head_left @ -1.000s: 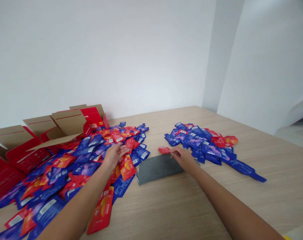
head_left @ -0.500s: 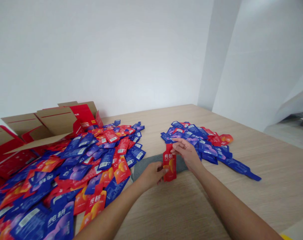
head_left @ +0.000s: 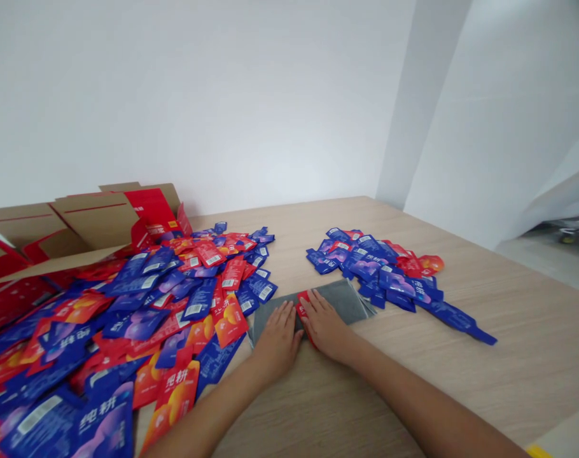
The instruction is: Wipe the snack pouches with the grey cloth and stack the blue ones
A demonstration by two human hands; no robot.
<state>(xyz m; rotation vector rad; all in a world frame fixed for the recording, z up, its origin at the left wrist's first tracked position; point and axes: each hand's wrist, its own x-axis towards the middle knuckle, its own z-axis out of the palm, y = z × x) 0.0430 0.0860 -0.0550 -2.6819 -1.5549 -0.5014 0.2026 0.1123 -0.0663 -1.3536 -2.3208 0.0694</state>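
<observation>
A red pouch (head_left: pixel 301 311) lay across a grey pad (head_left: pixel 338 298).
The right hand (head_left: pixel 325 326), flat and unclenched, partly covered it; the left hand (head_left: pixel 278 338), likewise flat and unclenched, rested beside it.

- One left hand (head_left: pixel 276 337), one right hand (head_left: pixel 328 327)
- One red pouch (head_left: pixel 299 310) at the hands
- One grey stack (head_left: pixel 343 298)
- One large heap (head_left: pixel 146 318) and one small heap (head_left: pixel 373 264) of overlapping pouches (head_left: pixel 200 299), too many to count
- At least two red boxes (head_left: pixel 152 207)
- One surface (head_left: pixel 461 273)

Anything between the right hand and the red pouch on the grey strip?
Nothing visible: the right hand lies on the red pouch, which rests on the grey strip. The left hand is beside it, not between.
</observation>
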